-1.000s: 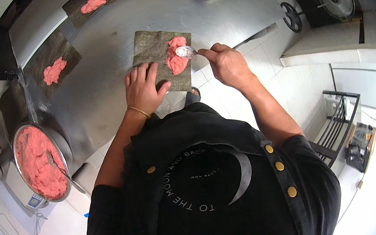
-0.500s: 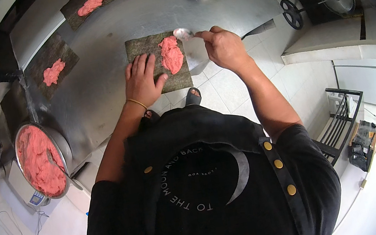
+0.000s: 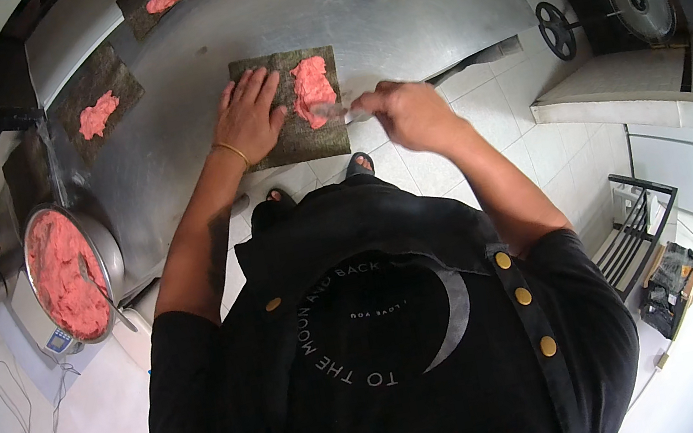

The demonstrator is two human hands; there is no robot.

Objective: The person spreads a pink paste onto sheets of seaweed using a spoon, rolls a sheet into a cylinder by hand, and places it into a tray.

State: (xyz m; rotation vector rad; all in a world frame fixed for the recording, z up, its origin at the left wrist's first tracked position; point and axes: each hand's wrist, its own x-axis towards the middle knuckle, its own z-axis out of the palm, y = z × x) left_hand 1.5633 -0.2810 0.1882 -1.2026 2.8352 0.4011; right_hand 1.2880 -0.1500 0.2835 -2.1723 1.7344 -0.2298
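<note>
1. The dark green-brown, rectangular, coarse-textured sheet (image 3: pixel 297 145) lies under the left fingers and reaches rightward past the thumb, nearly to the right fingers.
2. The left hand (image 3: pixel 249 122) rests over the sheet's left part, its fingers a little apart and the thumb spread toward the right. Light, flat pressure there should stop the sheet sliding; digging in with the tips could crease it.
3. The right hand (image 3: pixel 412 115) is clamped on the handle of a silvery metal spoon (image 3: pixel 331 110), which points left from those fingers. Motion blur hides how the spoon's bowl is turned.
4. The soft, pink, lumpy paste (image 3: pixel 311 85) sits on the sheet between the two hands, to the right of the left thumb, with bare sheet separating them. The spoon overlaps its end nearest the person.
5. To shape the paste well, a shallow spoon angle and short strokes along its length seem best, evening the thickness without scraping the sheet; the right wrist should be loose.
6. Well to the left of the left fingers, the round, shiny metal bowl (image 3: pixel 107 243) holds more pink paste. Judging by the mound already on the sheet, smoothing matters more than adding.
</note>
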